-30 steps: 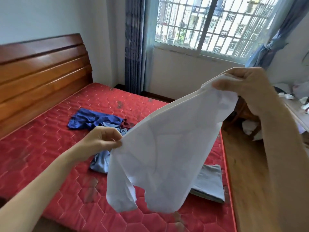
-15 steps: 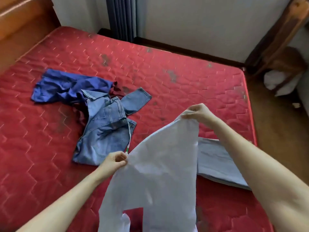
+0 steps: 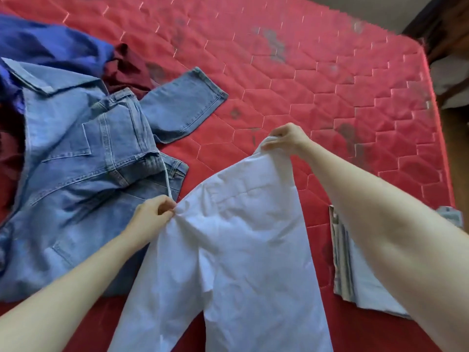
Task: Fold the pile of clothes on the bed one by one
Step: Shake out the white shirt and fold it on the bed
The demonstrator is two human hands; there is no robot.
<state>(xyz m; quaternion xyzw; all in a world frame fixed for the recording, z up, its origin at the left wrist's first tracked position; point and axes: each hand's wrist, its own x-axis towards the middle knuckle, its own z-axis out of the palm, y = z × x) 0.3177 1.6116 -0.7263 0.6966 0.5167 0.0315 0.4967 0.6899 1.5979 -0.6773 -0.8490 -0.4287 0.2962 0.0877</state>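
White trousers (image 3: 241,250) are stretched out over the red mattress (image 3: 304,85), waistband away from me and legs running off the bottom of the view. My left hand (image 3: 152,214) pinches the waistband's left corner. My right hand (image 3: 286,137) grips the waistband's right corner, farther out. To the left lies the pile: light blue denim jeans (image 3: 83,174) on top, a dark blue garment (image 3: 45,44) and a maroon garment (image 3: 127,69) behind them.
A folded grey garment (image 3: 347,275) lies on the mattress near its right edge, partly hidden by my right forearm. Beyond that edge are wooden floor and a dark wooden piece of furniture (image 3: 446,34).
The white trousers have come down from in front of the window to low over the mattress. Both hands kept their hold and my view tilted down toward the bed.
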